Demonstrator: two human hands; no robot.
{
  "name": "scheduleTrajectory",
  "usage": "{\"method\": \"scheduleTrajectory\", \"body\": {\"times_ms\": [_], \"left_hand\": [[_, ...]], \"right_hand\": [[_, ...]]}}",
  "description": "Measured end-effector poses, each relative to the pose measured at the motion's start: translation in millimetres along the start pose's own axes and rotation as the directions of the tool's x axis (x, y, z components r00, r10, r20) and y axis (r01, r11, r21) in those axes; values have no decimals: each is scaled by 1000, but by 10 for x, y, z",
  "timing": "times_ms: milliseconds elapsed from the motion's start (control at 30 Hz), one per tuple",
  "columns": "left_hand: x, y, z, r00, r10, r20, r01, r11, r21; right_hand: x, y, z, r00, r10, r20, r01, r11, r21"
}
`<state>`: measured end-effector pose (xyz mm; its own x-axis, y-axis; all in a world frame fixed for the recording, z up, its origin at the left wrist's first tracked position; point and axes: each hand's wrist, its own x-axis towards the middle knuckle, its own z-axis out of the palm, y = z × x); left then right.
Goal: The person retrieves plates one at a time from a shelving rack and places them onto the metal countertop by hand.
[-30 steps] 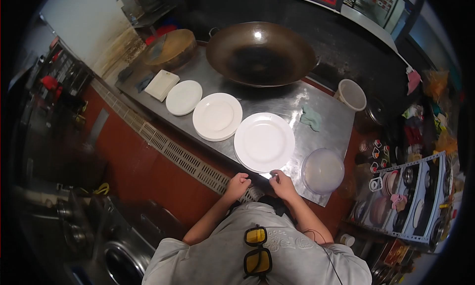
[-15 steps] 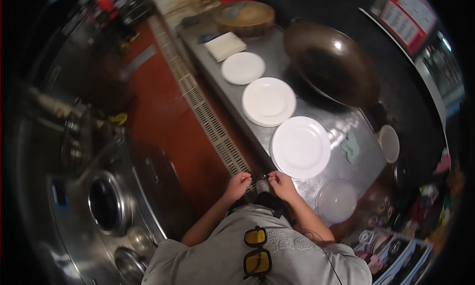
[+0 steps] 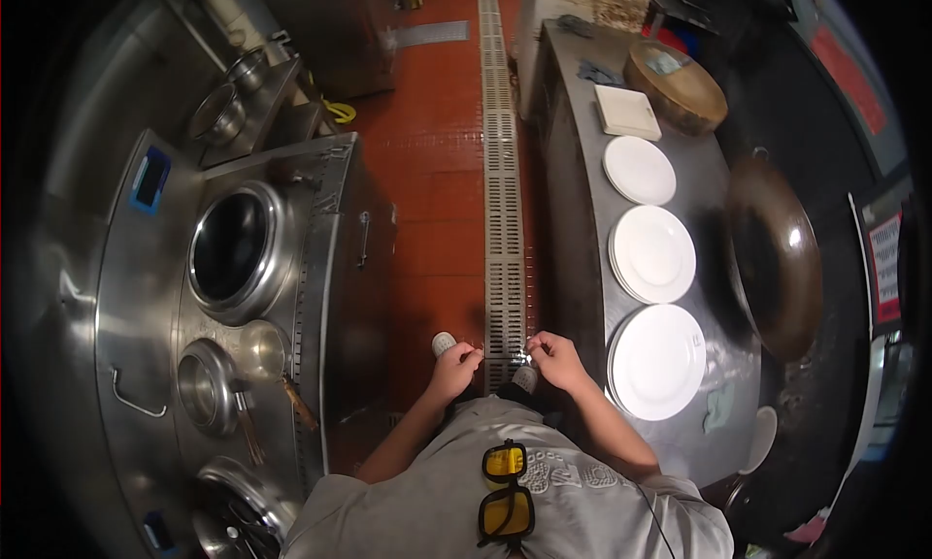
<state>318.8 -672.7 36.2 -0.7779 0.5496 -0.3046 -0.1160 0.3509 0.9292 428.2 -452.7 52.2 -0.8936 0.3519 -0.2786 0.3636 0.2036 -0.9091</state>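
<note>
My left hand (image 3: 454, 371) is closed in front of my waist, above the red floor. Level with it, a little to the right, my right hand (image 3: 556, 364) has its fingers pinched together. Something thin and dark seems to stretch between the two hands, too small to make out. Nearest to my right hand is a stack of large white plates (image 3: 657, 362) on the steel table (image 3: 621, 444). Beyond it on the same table are a second stack of white plates (image 3: 653, 254), smaller round plates (image 3: 640, 170) and square white dishes (image 3: 627, 112).
On the right are a large wok (image 3: 775, 258), a round wooden block (image 3: 677, 85) and a green cloth (image 3: 719, 408). A steel stove (image 3: 325, 258) with pots and ladles stands on the left. A floor grate (image 3: 504, 190) runs between stove and table.
The view has swung left: the table and plates now lie along the right side, and the stove shows fully on the left. Both hands stay in front of my waist.
</note>
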Motion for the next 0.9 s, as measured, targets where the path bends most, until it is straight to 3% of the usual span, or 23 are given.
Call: {"method": "scheduleTrajectory", "body": {"times_ms": [133, 433, 567, 900], "left_hand": [[197, -97, -270, 995, 82, -55, -83, 996, -12], [690, 139, -1086, 999, -11, -33, 13, 999, 40], [846, 205, -1358, 999, 46, -29, -45, 999, 9], [1227, 279, -1705, 998, 67, -7, -68, 996, -59]], "right_hand": [[327, -140, 202, 998, -17, 61, 17, 1000, 4], [897, -774, 638, 999, 14, 42, -12, 998, -57], [1063, -982, 763, 997, 26, 69, -20, 996, -89], [1336, -1075, 989, 998, 28, -53, -30, 999, -21]]}}
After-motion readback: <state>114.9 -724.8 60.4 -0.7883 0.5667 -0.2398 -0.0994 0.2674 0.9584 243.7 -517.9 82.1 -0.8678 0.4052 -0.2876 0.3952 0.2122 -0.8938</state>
